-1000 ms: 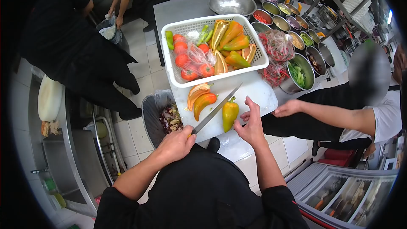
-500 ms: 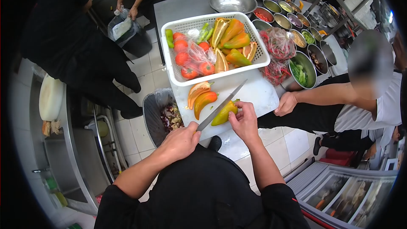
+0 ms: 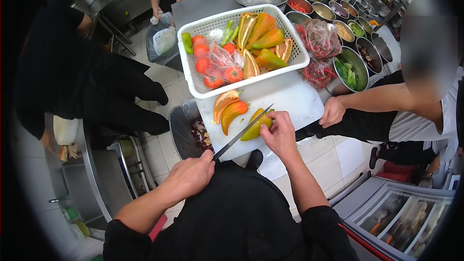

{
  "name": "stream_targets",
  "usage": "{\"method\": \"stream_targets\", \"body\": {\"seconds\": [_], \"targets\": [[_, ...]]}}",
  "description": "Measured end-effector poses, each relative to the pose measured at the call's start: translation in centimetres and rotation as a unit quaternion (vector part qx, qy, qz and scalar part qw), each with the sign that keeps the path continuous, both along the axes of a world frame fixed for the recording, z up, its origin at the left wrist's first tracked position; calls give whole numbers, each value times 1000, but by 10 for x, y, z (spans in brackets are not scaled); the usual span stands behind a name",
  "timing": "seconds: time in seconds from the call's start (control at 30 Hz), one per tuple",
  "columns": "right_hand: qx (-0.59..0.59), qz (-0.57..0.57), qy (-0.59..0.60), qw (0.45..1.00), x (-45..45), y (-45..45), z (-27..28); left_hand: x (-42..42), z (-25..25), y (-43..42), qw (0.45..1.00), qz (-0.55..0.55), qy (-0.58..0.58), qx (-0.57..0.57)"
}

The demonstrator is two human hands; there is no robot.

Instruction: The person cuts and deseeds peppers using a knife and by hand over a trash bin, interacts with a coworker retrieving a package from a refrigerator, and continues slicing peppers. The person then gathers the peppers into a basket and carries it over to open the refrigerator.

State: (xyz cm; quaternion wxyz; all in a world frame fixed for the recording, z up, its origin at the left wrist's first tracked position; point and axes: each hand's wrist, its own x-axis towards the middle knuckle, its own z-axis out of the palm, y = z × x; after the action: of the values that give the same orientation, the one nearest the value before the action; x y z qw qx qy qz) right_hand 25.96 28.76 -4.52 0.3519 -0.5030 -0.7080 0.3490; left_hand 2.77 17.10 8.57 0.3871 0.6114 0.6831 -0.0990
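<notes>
My left hand (image 3: 193, 171) is closed around the handle of a kitchen knife (image 3: 241, 132). Its long blade points away from me and lies across a yellow-green pepper (image 3: 252, 133), with pepper showing on both sides of the steel. My right hand (image 3: 280, 134) grips that pepper at its right side with curled fingers, against the white cutting board (image 3: 295, 97). Left of the blade lie a pepper half (image 3: 225, 102), cut face showing, and an orange-green pepper piece (image 3: 234, 115), skin up. How deep the blade sits in the pepper I cannot tell.
Behind the board stands a white basket (image 3: 195, 89) of peppers and bagged tomatoes. A lined waste bin (image 3: 180, 130) is below left. Another person's hand (image 3: 333, 111) is by the board's right edge. Metal bowls (image 3: 350, 70) line the right; a steel sink (image 3: 108, 174) is left.
My left hand has drawn the knife back toward me and left; its blade now crosses the pepper rather than lying along its left side. My right hand stays on the pepper.
</notes>
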Motion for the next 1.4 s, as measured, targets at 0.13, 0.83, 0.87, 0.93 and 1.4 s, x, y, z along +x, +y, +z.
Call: {"method": "stream_targets", "body": {"seconds": [0.13, 0.83, 0.87, 0.93, 1.4], "targets": [[30, 7, 9, 999, 0, 6, -1, 5, -10, 15, 1000, 5, 26, -2], [78, 53, -61, 994, 50, 4, -2, 42, -92, 64, 978, -17, 45, 201], [105, 23, -82, 991, 61, 7, -6, 43, -90, 60, 977, -22, 39, 208], [121, -17, -70, 990, 74, 7, 11, 45, -85, 53, 974, -35, 35, 222], [57, 390, 75, 916, -89, -43, 77, -75, -83, -4, 761, 298, -576, -12]]}}
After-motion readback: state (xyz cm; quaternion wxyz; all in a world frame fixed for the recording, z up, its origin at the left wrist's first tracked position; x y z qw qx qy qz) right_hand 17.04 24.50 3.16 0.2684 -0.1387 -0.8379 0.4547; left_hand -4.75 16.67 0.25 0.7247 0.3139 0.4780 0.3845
